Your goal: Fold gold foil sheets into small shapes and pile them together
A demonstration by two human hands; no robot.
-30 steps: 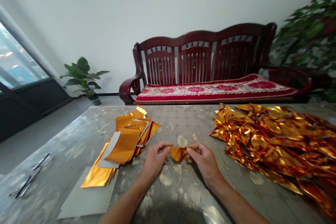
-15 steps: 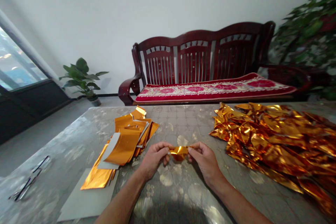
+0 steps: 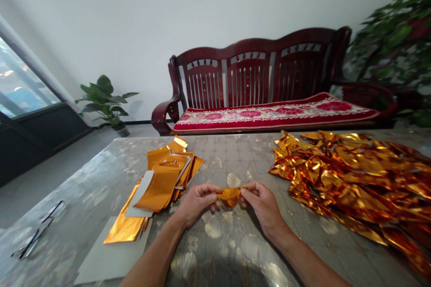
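Between my two hands is a small folded piece of gold foil paper [image 3: 230, 197], held just above the table. My left hand [image 3: 201, 202] pinches its left end between thumb and fingers. At the other end, my right hand [image 3: 259, 202] grips a corner the same way. To the left lies a loose stack of gold foil sheets [image 3: 161, 184], some turned to show pale backs. A big heap of folded, crumpled gold foil pieces [image 3: 343, 175] spreads over the right side of the table.
A patterned grey cover lies over the table [image 3: 215, 255]. Glasses [image 3: 37, 233] rest near its left edge, and a grey sheet [image 3: 111, 255] lies under part of the stack. Beyond stand a wooden bench [image 3: 249, 76] with a red floral cushion and a potted plant [image 3: 107, 101].
The foil piece has tilted slightly and its bright glare has dulled, its lower edge now more pointed. Both hands keep their pinch and have barely moved.
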